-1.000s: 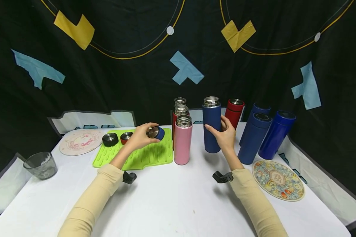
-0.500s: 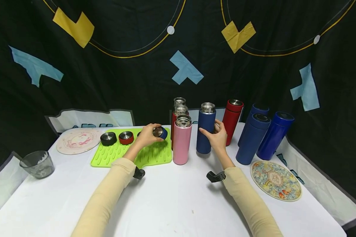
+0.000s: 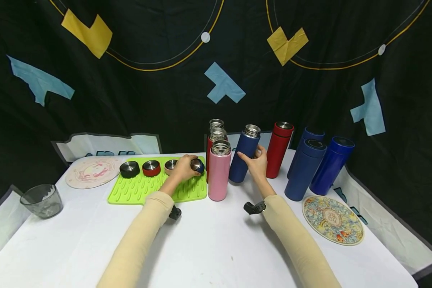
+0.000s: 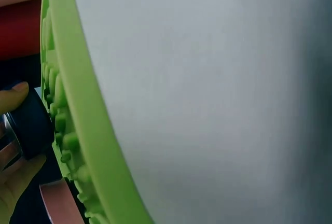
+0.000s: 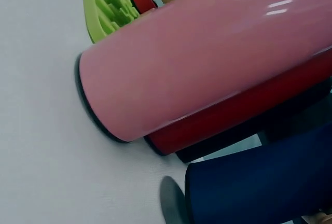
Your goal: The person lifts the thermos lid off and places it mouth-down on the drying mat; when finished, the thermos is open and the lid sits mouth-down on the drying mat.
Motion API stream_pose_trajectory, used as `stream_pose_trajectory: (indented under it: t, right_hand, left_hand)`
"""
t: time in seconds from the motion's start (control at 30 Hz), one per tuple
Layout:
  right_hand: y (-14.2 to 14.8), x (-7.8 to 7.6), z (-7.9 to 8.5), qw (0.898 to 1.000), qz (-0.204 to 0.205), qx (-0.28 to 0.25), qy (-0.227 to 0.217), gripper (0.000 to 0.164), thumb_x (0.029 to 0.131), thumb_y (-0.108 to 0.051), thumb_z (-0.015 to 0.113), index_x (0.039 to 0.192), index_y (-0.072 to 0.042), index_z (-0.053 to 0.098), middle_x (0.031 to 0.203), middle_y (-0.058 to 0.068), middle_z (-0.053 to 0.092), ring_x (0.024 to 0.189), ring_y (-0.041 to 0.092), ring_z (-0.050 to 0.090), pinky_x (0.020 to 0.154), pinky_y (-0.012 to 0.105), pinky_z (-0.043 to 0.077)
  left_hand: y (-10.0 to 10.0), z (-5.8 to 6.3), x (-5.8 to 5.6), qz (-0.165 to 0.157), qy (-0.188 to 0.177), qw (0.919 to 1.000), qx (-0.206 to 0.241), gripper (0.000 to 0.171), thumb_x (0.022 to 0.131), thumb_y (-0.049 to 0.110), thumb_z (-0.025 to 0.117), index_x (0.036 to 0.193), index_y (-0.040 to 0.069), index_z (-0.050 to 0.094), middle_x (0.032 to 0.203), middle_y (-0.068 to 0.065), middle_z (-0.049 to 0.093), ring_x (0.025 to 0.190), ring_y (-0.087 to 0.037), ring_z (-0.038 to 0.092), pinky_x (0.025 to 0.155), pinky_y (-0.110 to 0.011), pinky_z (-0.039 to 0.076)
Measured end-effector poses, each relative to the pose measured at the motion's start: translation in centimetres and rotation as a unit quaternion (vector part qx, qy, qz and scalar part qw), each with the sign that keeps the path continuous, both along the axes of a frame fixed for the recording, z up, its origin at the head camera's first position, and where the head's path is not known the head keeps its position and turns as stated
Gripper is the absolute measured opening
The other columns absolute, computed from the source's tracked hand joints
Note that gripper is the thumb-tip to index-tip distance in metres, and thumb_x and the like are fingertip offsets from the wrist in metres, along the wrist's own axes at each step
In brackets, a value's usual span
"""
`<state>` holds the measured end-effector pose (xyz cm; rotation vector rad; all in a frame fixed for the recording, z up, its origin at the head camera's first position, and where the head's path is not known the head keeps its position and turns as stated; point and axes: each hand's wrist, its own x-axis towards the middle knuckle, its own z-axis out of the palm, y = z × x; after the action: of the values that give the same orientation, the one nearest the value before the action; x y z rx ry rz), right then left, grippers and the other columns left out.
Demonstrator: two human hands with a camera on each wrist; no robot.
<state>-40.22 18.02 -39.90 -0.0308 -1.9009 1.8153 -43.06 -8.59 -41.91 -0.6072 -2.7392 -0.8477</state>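
My left hand (image 3: 185, 169) pinches a dark blue bottle lid (image 3: 198, 165) at the right end of a lime-green drying mat (image 3: 129, 195). The lid's side is close to the mat's nubs in the left wrist view; contact cannot be told. A black lid (image 3: 129, 170), a red lid (image 3: 151, 169) and a pink lid (image 3: 170, 165) sit in a row on the mat. My right hand (image 3: 258, 163) grips a lidless blue thermos bottle (image 3: 245, 155), its top leaning right. In the right wrist view its base (image 5: 207, 193) looks raised above its shadow.
A lidless pink bottle (image 3: 219, 176) stands between my hands, with a lidless red bottle (image 3: 210, 146) and another behind. Right stand a lidded red bottle (image 3: 279, 154) and several blue ones (image 3: 306, 172). A floral round mat (image 3: 333, 221), pink round mat (image 3: 91, 173) and glass (image 3: 43, 202) lie outward.
The blue thermos bottle came left and down and tilted. My left hand moved right with the blue lid, uncovering the red and pink lids.
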Motion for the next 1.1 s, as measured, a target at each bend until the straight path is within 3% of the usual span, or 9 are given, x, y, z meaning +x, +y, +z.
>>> stream_pose_trajectory:
  t: [0.27, 0.5, 0.67, 1.1]
  right_hand:
    - [-1.0, -1.6, 0.2, 1.0, 0.014, -0.026, -0.004, 0.079, 0.077, -0.017, 0.081, 0.138, 0.0, 0.033, 0.131, 0.023, 0.054, 0.115, 0.033, 0.057, 0.099, 0.044, 0.047]
    - [-1.4, -2.7, 0.3, 1.0, 0.013, 0.02, 0.001, 0.08, 0.077, -0.018, 0.083, 0.137, -0.002, 0.033, 0.13, 0.022, 0.056, 0.113, 0.032, 0.058, 0.098, 0.042, 0.047]
    - [-1.9, -3.1, 0.3, 0.999, 0.019, 0.045, 0.013, 0.075, 0.078, -0.016, 0.082, 0.134, -0.001, 0.033, 0.129, 0.024, 0.056, 0.113, 0.033, 0.059, 0.096, 0.044, 0.047]
    - [-2.3, -3.8, -0.9, 0.996, 0.012, 0.082, 0.028, 0.07, 0.082, -0.013, 0.078, 0.134, 0.0, 0.031, 0.132, 0.023, 0.054, 0.115, 0.032, 0.058, 0.097, 0.042, 0.047]
  left_hand:
    - [0.6, -0.6, -0.6, 0.025, 0.005, 0.9997, -0.001, 0.064, 0.073, 0.007, 0.083, 0.129, -0.006, 0.055, 0.116, -0.026, 0.056, 0.108, -0.037, 0.057, 0.096, -0.046, 0.047]
    - [1.0, -0.7, -0.7, 0.032, -0.004, 0.9994, -0.008, 0.067, 0.074, 0.007, 0.082, 0.132, -0.006, 0.052, 0.12, -0.027, 0.055, 0.11, -0.038, 0.056, 0.096, -0.046, 0.047]
    - [1.4, -0.7, -0.5, 0.055, -0.015, 0.9983, -0.016, 0.068, 0.075, 0.008, 0.081, 0.134, -0.006, 0.051, 0.122, -0.027, 0.054, 0.112, -0.038, 0.055, 0.098, -0.044, 0.046]
    - [1.3, -0.7, -0.3, 0.072, -0.019, 0.9966, -0.034, 0.065, 0.079, 0.009, 0.078, 0.135, -0.008, 0.049, 0.123, -0.028, 0.054, 0.114, -0.04, 0.054, 0.099, -0.045, 0.045]
